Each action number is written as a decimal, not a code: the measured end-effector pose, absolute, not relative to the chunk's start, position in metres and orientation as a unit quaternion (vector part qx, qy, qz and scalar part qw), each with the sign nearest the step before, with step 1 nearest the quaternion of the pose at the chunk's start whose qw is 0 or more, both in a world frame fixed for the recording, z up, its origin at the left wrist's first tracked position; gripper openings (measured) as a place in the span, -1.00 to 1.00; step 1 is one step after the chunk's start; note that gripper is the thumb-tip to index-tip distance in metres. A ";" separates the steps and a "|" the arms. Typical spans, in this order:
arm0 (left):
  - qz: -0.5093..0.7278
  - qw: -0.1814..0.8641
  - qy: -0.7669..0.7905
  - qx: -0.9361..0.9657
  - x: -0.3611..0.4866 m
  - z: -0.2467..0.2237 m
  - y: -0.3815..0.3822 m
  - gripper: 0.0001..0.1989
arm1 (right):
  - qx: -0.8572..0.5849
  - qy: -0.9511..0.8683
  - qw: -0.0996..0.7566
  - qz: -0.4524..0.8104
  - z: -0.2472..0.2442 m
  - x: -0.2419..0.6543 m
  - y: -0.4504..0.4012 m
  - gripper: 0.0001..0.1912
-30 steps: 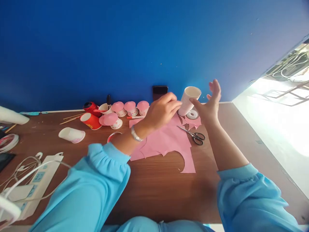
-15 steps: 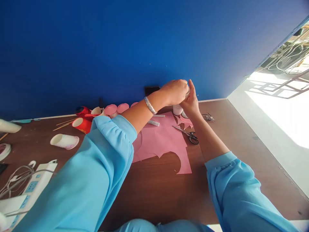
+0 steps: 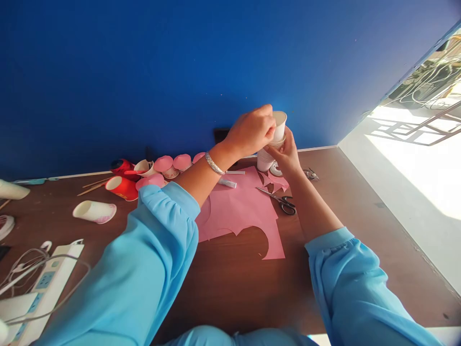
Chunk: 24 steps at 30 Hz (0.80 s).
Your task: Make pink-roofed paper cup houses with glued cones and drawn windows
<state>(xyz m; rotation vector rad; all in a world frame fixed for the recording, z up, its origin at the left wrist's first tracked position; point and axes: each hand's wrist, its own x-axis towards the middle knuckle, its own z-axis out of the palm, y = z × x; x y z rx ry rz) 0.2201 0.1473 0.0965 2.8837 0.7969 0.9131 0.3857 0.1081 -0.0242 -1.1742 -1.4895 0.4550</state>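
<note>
At the back of the table, a stack of white paper cups (image 3: 265, 160) stands upright, its rims nested. My right hand (image 3: 288, 153) is closed round the upper part of the stack. The top white paper cup (image 3: 279, 126) stands higher than the others, partly out of the stack. My left hand (image 3: 254, 129), with a silver bangle on the wrist, has its fingers bent at this cup's left side and pinches it; the fingertips are partly hidden. Below the hands lies a pink paper sheet (image 3: 237, 206) with curved cutouts. Black scissors (image 3: 287, 206) rest at its right edge.
Pink-topped cups (image 3: 163, 164) line the wall at the left, near a red cup (image 3: 121, 188). A white cup (image 3: 94, 211) lies on its side. A power strip (image 3: 54, 276) with cables is at front left. The blue wall (image 3: 180, 86) bounds the table behind.
The top cup has risen out of the stack and now shows between my hands. My left hand has moved slightly up and left; my right hand stays around the stack.
</note>
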 end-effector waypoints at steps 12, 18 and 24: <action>0.490 0.551 0.426 0.524 0.086 0.030 0.034 -0.74 | -0.534 -0.609 0.580 0.085 0.009 0.364 0.040 -0.28; 0.425 0.683 0.466 0.368 0.063 -0.022 -0.026 -0.66 | -0.439 -0.664 0.451 0.403 -0.023 0.293 -0.030 -0.08; 0.344 0.701 0.482 0.397 0.048 -0.030 -0.037 -0.65 | -0.459 -0.598 0.439 0.489 -0.051 0.262 -0.037 -0.47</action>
